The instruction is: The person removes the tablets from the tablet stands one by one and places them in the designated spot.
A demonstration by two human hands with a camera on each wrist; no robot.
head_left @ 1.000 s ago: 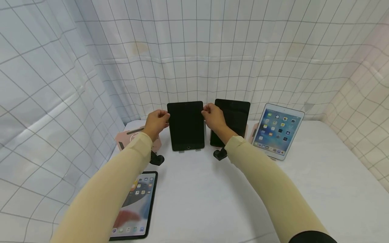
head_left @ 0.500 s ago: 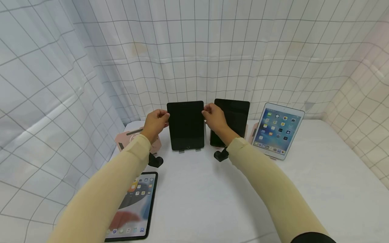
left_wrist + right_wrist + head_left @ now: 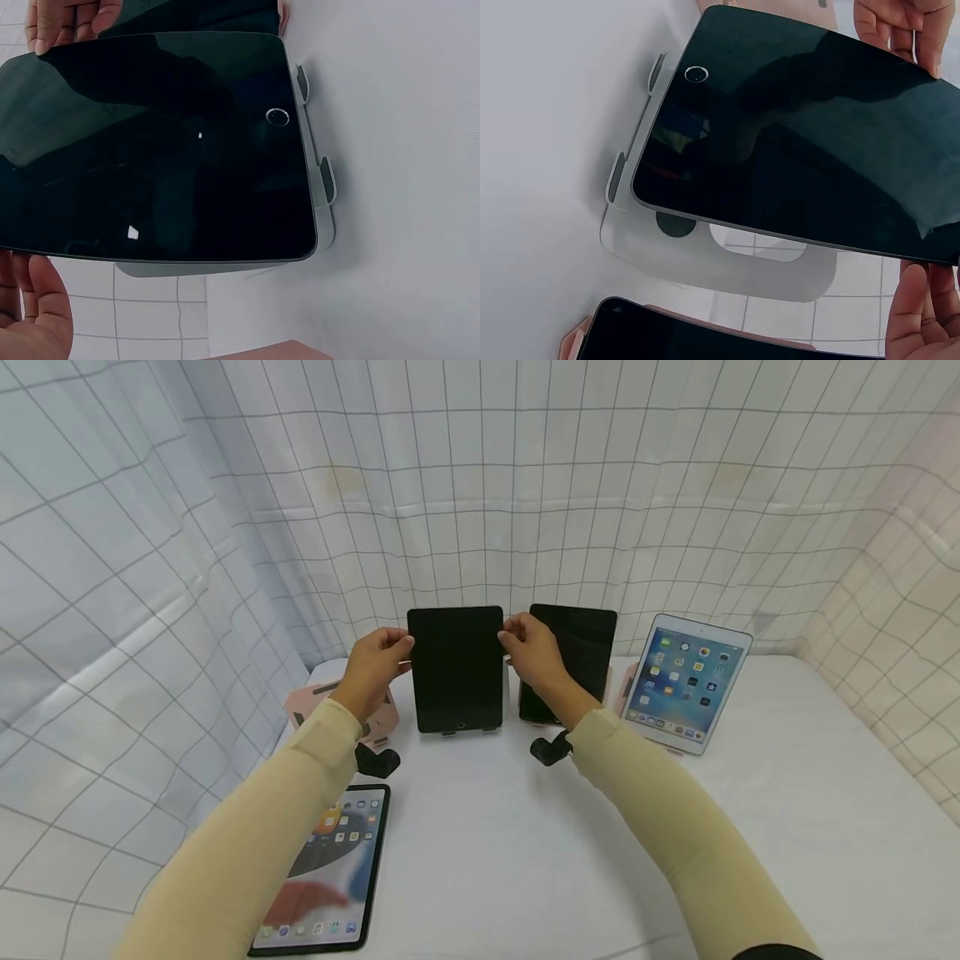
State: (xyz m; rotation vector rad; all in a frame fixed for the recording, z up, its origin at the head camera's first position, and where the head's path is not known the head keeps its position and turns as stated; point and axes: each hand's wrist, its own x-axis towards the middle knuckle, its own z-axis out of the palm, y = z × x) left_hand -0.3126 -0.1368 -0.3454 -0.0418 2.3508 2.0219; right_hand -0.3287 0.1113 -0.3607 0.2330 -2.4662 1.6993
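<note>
A dark tablet (image 3: 456,668) with a blank screen stands upright at the back middle of the white table (image 3: 525,843). My left hand (image 3: 397,652) pinches its left edge and my right hand (image 3: 512,635) pinches its right edge. In the wrist views the tablet (image 3: 157,142) tilts forward off the back plate of a silver stand (image 3: 705,255). Its lower edge lies by the stand's two hooks (image 3: 328,184). Part of my left hand (image 3: 30,315) shows at the tablet's edge, as does part of my right hand (image 3: 922,315).
Behind my right hand a second dark tablet (image 3: 581,647) leans on a pink stand. A white tablet (image 3: 686,681) with a lit screen stands to the right. Another lit tablet (image 3: 330,868) lies flat at the front left. A pink stand (image 3: 337,702) sits at the back left. Checked curtains enclose the table.
The dark tablet has risen slightly and tipped towards me, held by both hands. The other tablets have not moved.
</note>
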